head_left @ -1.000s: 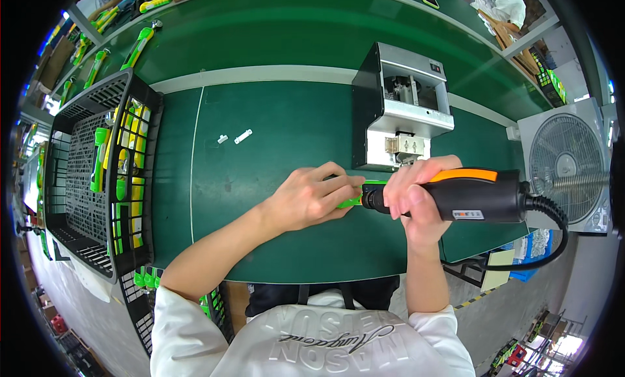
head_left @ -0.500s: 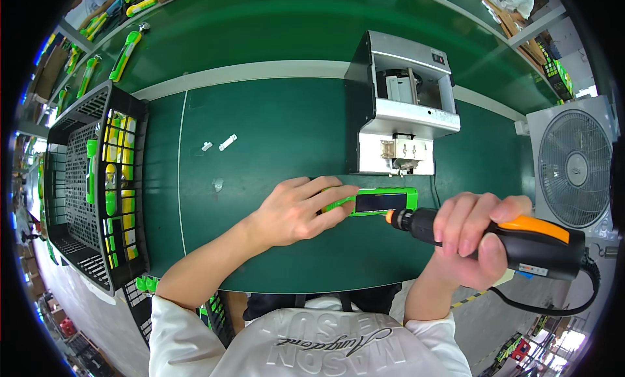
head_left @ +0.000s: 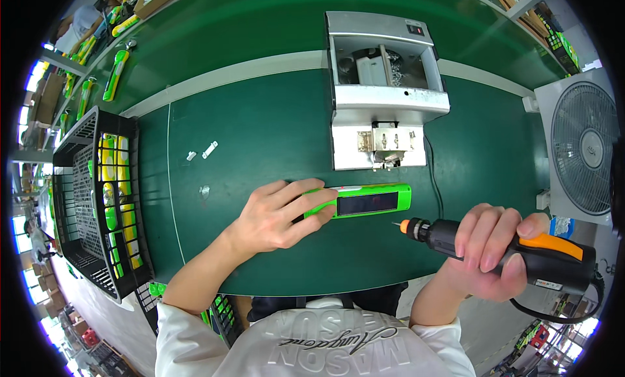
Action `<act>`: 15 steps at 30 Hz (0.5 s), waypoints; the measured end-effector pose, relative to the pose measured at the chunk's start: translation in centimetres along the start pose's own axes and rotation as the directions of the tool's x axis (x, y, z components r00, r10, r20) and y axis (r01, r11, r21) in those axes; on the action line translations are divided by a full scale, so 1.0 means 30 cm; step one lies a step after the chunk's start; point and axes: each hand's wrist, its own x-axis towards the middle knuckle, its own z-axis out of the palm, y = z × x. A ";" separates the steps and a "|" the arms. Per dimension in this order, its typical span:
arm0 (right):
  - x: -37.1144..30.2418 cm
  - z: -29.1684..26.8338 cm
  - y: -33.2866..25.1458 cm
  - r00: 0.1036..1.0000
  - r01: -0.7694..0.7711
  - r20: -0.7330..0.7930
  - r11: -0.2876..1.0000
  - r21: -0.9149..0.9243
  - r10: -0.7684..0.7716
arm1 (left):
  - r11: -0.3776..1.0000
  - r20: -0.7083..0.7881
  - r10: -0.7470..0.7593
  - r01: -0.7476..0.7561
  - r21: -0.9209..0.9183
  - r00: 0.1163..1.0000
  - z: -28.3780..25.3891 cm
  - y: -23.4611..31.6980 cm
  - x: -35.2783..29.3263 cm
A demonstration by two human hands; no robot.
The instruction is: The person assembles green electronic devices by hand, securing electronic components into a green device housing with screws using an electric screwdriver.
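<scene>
A bright green handheld work light [head_left: 368, 202] with a dark rectangular panel lies on the bench, its long side running left to right. My left hand [head_left: 281, 214] is closed around its left end, fingers over the top. In my right hand [head_left: 493, 243] is a black and orange electric screwdriver [head_left: 449, 237], gripped by the body with its tip pointing left. The bit is just off the light's right end, apart from it. A cable leads from the screwdriver's rear down and out to the right.
A silver screw feeder [head_left: 384, 91] stands behind the light. At left is a black crate [head_left: 107, 240] with yellow and green lights. Small white parts [head_left: 209, 149] lie on the green bench [head_left: 260, 123]. A fan [head_left: 586, 146] stands at right; more lights [head_left: 116, 74] rest on the back shelf.
The screwdriver has drawn away from the work light, toward the right and slightly downward. My left hand keeps hold of the light. The whole view has shifted somewhat.
</scene>
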 end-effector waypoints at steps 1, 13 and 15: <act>0.004 0.011 0.010 1.000 -0.002 -0.004 1.000 0.000 0.002 | 1.000 -0.008 -0.003 0.003 0.002 1.000 0.002 0.000 0.000; 0.043 0.098 0.107 0.985 -0.060 0.168 0.986 0.155 0.033 | 0.998 0.027 -0.028 0.029 -0.052 0.999 -0.019 -0.012 0.007; 0.021 0.084 0.162 0.988 -0.043 0.154 0.972 0.232 0.007 | 0.997 0.011 -0.052 0.053 -0.065 0.999 -0.024 -0.007 -0.020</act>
